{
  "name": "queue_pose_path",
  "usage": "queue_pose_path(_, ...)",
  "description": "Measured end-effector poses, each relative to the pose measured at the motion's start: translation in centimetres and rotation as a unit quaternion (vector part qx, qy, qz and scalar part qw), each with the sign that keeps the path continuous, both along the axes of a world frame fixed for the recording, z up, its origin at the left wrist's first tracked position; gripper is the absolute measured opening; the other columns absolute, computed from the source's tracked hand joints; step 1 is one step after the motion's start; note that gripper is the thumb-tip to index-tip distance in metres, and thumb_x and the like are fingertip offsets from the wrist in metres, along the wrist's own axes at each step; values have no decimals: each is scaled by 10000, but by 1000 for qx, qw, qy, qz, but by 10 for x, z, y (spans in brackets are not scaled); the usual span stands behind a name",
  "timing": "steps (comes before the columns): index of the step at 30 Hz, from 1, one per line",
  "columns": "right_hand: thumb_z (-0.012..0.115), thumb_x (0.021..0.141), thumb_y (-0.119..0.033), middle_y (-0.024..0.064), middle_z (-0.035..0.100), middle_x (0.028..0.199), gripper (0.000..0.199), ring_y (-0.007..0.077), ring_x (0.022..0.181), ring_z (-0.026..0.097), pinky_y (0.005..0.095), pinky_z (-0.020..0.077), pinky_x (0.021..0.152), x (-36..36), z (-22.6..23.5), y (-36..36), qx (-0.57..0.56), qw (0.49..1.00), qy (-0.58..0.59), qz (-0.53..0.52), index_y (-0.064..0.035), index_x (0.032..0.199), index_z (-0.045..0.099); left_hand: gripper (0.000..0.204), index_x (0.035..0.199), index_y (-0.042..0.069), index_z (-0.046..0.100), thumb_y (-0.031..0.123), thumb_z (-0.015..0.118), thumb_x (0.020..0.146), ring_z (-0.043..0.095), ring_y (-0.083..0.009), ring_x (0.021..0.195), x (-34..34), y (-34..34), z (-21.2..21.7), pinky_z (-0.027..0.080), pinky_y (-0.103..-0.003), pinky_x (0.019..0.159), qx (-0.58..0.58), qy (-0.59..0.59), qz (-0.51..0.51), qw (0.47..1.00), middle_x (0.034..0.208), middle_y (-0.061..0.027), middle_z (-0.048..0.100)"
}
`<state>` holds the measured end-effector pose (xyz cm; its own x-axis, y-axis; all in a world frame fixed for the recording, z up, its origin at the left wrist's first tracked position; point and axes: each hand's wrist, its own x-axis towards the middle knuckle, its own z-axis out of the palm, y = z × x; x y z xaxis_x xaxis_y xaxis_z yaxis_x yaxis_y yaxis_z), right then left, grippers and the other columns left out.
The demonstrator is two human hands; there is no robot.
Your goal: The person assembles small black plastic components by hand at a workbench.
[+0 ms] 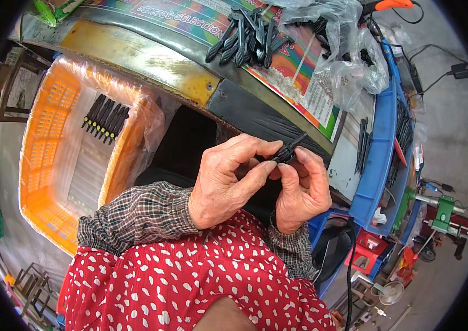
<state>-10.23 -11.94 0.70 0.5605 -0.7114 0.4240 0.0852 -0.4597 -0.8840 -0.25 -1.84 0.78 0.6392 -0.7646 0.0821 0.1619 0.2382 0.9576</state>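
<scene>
My left hand and my right hand meet in front of me at the table's near edge. Between their thumbs and fingertips they pinch a small black plastic part with a slim end pointing up to the right. Its exact kind is partly hidden by my fingers. Farther back on the table lies a heap of black plastic pieces of a similar look. To the left, a row of several black pieces with yellow round dots rests inside an orange crate lined with clear plastic.
A blue bin holding thin black sticks stands at the right, with more sticks beside it on the table. Clear plastic bags lie at the back right. Green clamp-like equipment stands farther right. A black cable hangs near my right side.
</scene>
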Motion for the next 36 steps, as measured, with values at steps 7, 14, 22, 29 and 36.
queue_pose_path(7,719,766,15,163,637,972,264,156,746,627,252,530,637,0,-3,1,-24,999,4,-21,63,1006,621,273,1128,-29,605,-38,588,856,531,-35,647,-1,1,-2,429,-167,545,2,-12,13,1000,952,-47,567)
queue_pose_path(14,646,795,84,131,615,949,252,152,691,604,253,534,597,1,-6,-1,-88,996,21,-19,79,1044,609,268,1120,-28,610,-34,596,853,519,-29,632,-1,-1,-4,417,-166,536,-2,-25,21,999,920,-39,567)
queue_pose_path(22,727,765,-5,149,659,898,283,184,759,644,275,533,670,1,-3,0,-95,993,60,-37,56,1024,630,259,1118,-24,608,-38,585,860,489,-19,620,-2,-1,-5,391,-167,523,-13,78,5,997,871,-12,550)
queue_pose_path(29,725,755,13,149,661,900,297,184,760,654,269,537,663,2,-2,0,-50,998,35,-19,51,1032,625,258,1116,-21,610,-50,566,864,498,-22,623,-1,-1,-4,395,-169,525,-13,24,20,999,862,-17,552)
queue_pose_path(36,692,779,30,147,644,914,266,187,767,642,281,546,667,3,-5,-3,-144,988,53,-21,66,1031,617,261,1079,-26,616,-39,614,819,635,-122,771,3,0,-3,499,-220,643,4,4,20,1000,905,-104,628)
